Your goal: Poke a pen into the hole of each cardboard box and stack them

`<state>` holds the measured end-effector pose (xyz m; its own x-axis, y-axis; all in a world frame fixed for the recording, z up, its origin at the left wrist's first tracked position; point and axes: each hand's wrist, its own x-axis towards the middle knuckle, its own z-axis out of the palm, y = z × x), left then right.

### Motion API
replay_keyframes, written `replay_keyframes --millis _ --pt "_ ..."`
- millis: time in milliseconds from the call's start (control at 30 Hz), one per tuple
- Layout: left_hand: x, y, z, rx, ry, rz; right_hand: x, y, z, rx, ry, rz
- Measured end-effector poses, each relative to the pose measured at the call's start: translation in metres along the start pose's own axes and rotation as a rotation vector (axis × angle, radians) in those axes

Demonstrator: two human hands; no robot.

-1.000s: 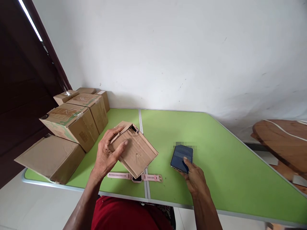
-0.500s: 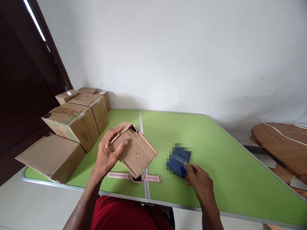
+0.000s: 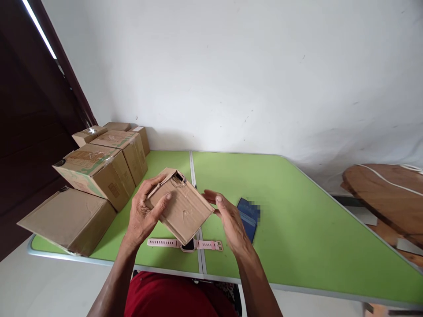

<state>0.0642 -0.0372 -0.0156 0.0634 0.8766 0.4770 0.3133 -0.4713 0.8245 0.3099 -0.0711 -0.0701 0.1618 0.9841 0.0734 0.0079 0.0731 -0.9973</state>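
Note:
My left hand (image 3: 147, 209) grips a small cardboard box (image 3: 187, 209) by its left side, thumb across the face turned to me. The box is tilted above the table, and a torn hole shows at its top corner. My right hand (image 3: 228, 218) is at the box's right corner, fingers apart; whether they touch it I cannot tell. Below the box lies a smartwatch with a pink strap (image 3: 209, 245), its face partly covered by the box. A dark blue phone (image 3: 248, 222), partly pixelated, lies on the table behind my right hand.
Several taped cardboard boxes (image 3: 95, 171) stand along the left side of the green folding table (image 3: 297, 237). A white wall (image 3: 231, 79) rises behind it. At the right is a brown wooden surface (image 3: 386, 189) with a white cable.
My right hand has let go of the phone, which now lies on the table, and has moved left to the box. My left hand still holds the box.

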Motion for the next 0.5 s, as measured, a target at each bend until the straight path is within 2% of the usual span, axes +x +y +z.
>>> replay_keyframes --millis 167,333,433,500 --pt "-0.003 -0.006 -0.005 -0.098 0.007 -0.089 0.015 0.010 0.023 0.196 -0.116 0.062" --pt "-0.001 -0.010 0.000 -0.162 0.035 -0.088 0.014 0.018 0.043 0.353 -0.066 0.118" --pt "0.001 -0.002 -0.001 -0.202 0.013 -0.112 0.018 0.008 0.048 0.413 -0.064 0.122" --pt "0.001 0.007 -0.006 -0.189 -0.057 -0.100 0.022 -0.006 0.046 0.423 -0.092 0.118"
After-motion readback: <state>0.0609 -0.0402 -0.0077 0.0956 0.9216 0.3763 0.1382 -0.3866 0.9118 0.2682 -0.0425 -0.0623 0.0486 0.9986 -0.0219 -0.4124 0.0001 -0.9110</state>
